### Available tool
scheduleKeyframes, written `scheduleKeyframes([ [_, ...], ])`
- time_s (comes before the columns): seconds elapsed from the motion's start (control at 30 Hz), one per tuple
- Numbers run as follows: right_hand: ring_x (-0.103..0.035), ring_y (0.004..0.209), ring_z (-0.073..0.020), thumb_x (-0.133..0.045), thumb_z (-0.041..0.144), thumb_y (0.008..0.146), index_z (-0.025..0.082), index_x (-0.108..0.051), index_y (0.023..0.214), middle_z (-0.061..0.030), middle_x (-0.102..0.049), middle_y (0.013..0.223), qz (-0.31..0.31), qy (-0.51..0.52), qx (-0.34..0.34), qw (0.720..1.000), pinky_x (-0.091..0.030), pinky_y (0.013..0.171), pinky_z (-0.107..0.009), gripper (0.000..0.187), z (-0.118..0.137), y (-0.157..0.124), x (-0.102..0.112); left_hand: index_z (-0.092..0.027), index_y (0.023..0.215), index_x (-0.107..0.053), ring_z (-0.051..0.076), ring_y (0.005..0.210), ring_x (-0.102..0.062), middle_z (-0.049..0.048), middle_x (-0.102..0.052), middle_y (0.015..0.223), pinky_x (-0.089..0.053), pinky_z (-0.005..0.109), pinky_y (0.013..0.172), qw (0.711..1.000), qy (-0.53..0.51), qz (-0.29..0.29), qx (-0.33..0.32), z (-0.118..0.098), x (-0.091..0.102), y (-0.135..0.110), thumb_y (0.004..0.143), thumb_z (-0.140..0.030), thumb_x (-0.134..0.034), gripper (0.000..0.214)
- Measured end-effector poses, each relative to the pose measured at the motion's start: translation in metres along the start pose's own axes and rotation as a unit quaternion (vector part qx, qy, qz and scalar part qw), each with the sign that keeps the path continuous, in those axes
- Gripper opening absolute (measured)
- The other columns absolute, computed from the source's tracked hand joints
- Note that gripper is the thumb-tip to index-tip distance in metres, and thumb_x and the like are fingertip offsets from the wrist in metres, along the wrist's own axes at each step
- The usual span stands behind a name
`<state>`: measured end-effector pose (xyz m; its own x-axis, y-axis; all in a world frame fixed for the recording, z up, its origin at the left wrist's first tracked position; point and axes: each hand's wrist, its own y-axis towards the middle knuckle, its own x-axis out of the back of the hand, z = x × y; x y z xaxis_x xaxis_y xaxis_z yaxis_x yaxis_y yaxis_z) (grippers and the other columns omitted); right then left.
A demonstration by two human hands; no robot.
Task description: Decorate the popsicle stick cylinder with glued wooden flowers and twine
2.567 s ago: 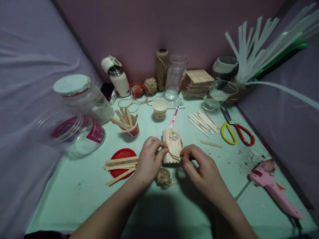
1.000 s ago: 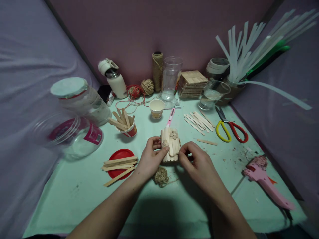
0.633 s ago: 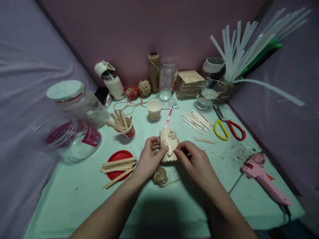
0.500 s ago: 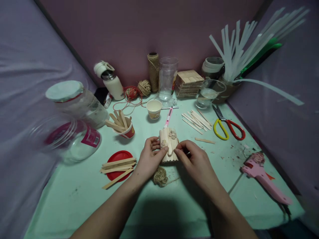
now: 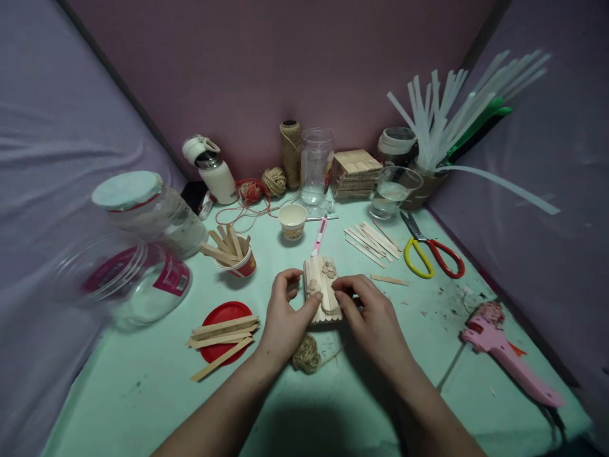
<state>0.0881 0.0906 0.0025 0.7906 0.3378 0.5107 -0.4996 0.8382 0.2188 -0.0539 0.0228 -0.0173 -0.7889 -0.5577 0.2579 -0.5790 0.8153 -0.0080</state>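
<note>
A small piece built of pale craft sticks [image 5: 316,310] stands between my hands, with sticks side by side and scalloped lower ends. Little wooden discs form a flower [image 5: 329,269] near its top right, and more discs sit at its left. My left hand [image 5: 290,314] grips its left side, thumb on the front. At the right edge, my right hand [image 5: 370,312] is closed, thumb and forefinger against a rounded stick on the front; their exact hold is partly hidden. A ball of twine [image 5: 306,355] lies just below, and a pink craft knife [image 5: 319,237] lies behind.
Left are a red lid [image 5: 227,360] bearing sticks, a paper cup of sticks [image 5: 244,265] and clear jars [image 5: 157,289]. Loose sticks [image 5: 373,241], scissors [image 5: 431,254] and a pink glue gun [image 5: 511,362] lie right. A glass of water [image 5: 391,200] stands behind.
The camera has tilted up slightly, so the tabletop things sit lower in view. Both hands stay at the craft-stick piece, with only a slight shift of the fingers.
</note>
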Motion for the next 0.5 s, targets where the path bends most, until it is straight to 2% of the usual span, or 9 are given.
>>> scheduleKeyframes([
  [0.17, -0.061, 0.082, -0.0201, -0.053, 0.019, 0.09, 0.021, -0.062, 0.083, -0.0038, -0.065, 0.085, 0.01, 0.016, -0.005, 1.0, -0.046, 0.074, -0.032, 0.012, 0.0, 0.002, 0.003, -0.022, 0.084, -0.061, 0.02, 0.095, -0.055, 0.0026, -0.058, 0.091, -0.044, 0.035, 0.087, 0.979, 0.133, -0.01, -0.153, -0.011, 0.005, -0.005, 0.085, -0.02, -0.064, 0.004],
  [0.27, -0.06, 0.077, -0.0179, -0.057, 0.02, 0.088, 0.022, -0.062, 0.084, -0.001, -0.064, 0.081, 0.058, 0.043, -0.044, 0.996, -0.045, 0.07, -0.029, 0.007, -0.001, 0.002, 0.013, -0.022, 0.081, -0.062, 0.02, 0.087, -0.055, 0.002, -0.061, 0.084, -0.043, 0.034, 0.081, 0.965, 0.161, 0.022, -0.206, -0.012, 0.007, -0.005, 0.089, -0.019, -0.061, 0.008],
  [0.33, -0.058, 0.071, -0.016, -0.061, 0.022, 0.086, 0.022, -0.061, 0.086, 0.0012, -0.062, 0.077, 0.122, 0.079, -0.071, 0.987, -0.045, 0.065, -0.027, 0.0, -0.003, 0.001, 0.022, -0.022, 0.082, -0.062, 0.02, 0.086, -0.055, 0.0021, -0.064, 0.083, -0.043, 0.034, 0.08, 0.962, 0.166, 0.036, -0.214, -0.012, 0.007, -0.004, 0.089, -0.018, -0.06, 0.008],
  [0.4, -0.056, 0.068, -0.0148, -0.064, 0.025, 0.084, 0.022, -0.059, 0.087, 0.0022, -0.06, 0.075, 0.174, 0.114, -0.082, 0.975, -0.044, 0.061, -0.025, 0.007, -0.004, -0.001, 0.033, -0.021, 0.082, -0.063, 0.02, 0.087, -0.056, 0.0024, -0.064, 0.084, -0.043, 0.034, 0.081, 0.965, 0.163, 0.037, -0.202, -0.012, 0.007, -0.004, 0.089, -0.018, -0.06, 0.008],
  [0.5, -0.054, 0.065, -0.0142, -0.063, 0.027, 0.085, 0.021, -0.061, 0.088, 0.0014, -0.06, 0.074, 0.189, 0.124, -0.079, 0.971, -0.044, 0.057, -0.024, 0.007, -0.006, -0.005, 0.05, -0.022, 0.081, -0.064, 0.02, 0.089, -0.057, 0.0029, -0.065, 0.085, -0.044, 0.034, 0.082, 0.971, 0.151, 0.039, -0.179, -0.012, 0.006, -0.003, 0.089, -0.019, -0.06, 0.008],
])
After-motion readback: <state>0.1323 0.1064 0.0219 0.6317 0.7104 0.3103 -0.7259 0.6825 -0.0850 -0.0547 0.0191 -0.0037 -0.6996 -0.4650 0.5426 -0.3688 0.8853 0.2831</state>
